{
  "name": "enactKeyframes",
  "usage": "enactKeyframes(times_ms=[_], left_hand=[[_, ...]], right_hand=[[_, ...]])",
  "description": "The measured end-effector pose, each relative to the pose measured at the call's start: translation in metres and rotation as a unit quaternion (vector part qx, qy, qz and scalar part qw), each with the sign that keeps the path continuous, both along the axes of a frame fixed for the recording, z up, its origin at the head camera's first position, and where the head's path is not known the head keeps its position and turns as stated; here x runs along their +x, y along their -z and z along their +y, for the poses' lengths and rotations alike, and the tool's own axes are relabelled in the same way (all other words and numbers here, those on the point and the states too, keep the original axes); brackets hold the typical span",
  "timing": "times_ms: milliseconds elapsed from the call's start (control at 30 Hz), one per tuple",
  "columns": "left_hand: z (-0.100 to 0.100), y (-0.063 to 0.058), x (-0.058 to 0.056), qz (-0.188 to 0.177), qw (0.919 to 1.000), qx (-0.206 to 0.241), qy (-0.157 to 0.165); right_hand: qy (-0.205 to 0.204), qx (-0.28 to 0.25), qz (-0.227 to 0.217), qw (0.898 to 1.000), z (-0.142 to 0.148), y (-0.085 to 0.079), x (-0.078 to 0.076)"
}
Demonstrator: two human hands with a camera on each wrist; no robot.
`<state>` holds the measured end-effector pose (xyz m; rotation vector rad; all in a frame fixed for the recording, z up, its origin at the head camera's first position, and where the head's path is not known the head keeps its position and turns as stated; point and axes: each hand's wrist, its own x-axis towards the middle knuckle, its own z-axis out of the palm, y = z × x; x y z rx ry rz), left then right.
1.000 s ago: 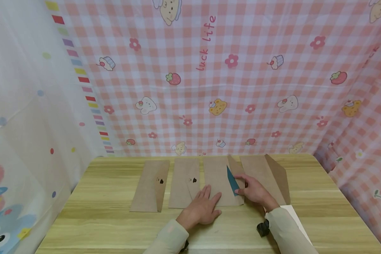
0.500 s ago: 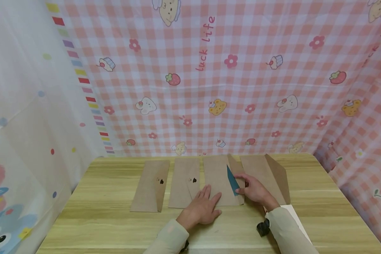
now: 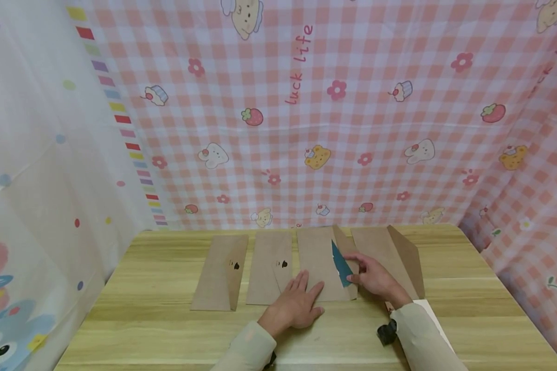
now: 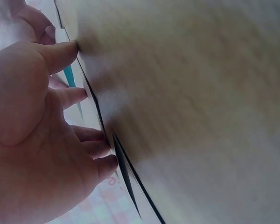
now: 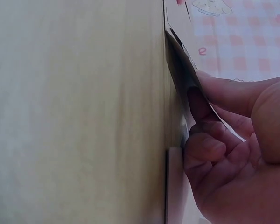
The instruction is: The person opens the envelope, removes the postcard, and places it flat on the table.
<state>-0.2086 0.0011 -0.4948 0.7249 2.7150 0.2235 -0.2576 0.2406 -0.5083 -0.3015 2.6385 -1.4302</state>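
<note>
Several brown paper envelopes lie in a row. My left hand point(image 3: 293, 305) rests with spread fingers on the lower edges of the second envelope point(image 3: 265, 268) and the third envelope point(image 3: 314, 257). A teal card point(image 3: 340, 268) shows as a narrow wedge at the third envelope's right side, with small white marks along its left edge. My right hand point(image 3: 373, 278) pinches there between thumb and curled fingers. In the right wrist view, the thumb point(image 5: 228, 93) lies over a raised sheet edge, with fingertips beneath it. Whether the envelope flap is gripped too, I cannot tell.
The fourth envelope point(image 3: 373, 252) lies under and beyond the right hand, its darker flap point(image 3: 407, 263) spread open. Farthest left is the first envelope point(image 3: 215, 278), its flap folded over. A white flat item point(image 3: 431, 314) lies partly beneath the right sleeve. A checked cloth point(image 3: 306, 129) hangs behind the table.
My right hand has shifted slightly to the right. The teal wedge looks a little wider, and white marks now show on its left edge. My left hand has stayed in place.
</note>
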Motion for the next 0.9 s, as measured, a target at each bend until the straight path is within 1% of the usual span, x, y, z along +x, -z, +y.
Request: enactKeyframes(times_ms=[400, 600, 733, 900], left_hand=[[0.0, -0.003, 0.0, 0.0, 1.0, 0.001, -0.001], [0.0, -0.004, 0.0, -0.004, 1.0, 0.001, -0.004], [0.001, -0.005, 0.0, -0.009, 0.9999, -0.003, -0.008], [0.001, -0.005, 0.0, -0.01, 0.9999, -0.007, -0.011]], right_hand=[[-0.015, -0.023, 0.0, 1.0, 0.006, -0.001, -0.003], [-0.022, -0.024, -0.006, 0.999, 0.008, -0.002, -0.004], [-0.023, -0.02, -0.02, 0.999, 0.01, -0.002, -0.005], [-0.025, -0.03, -0.037, 0.999, 0.011, -0.002, -0.006]])
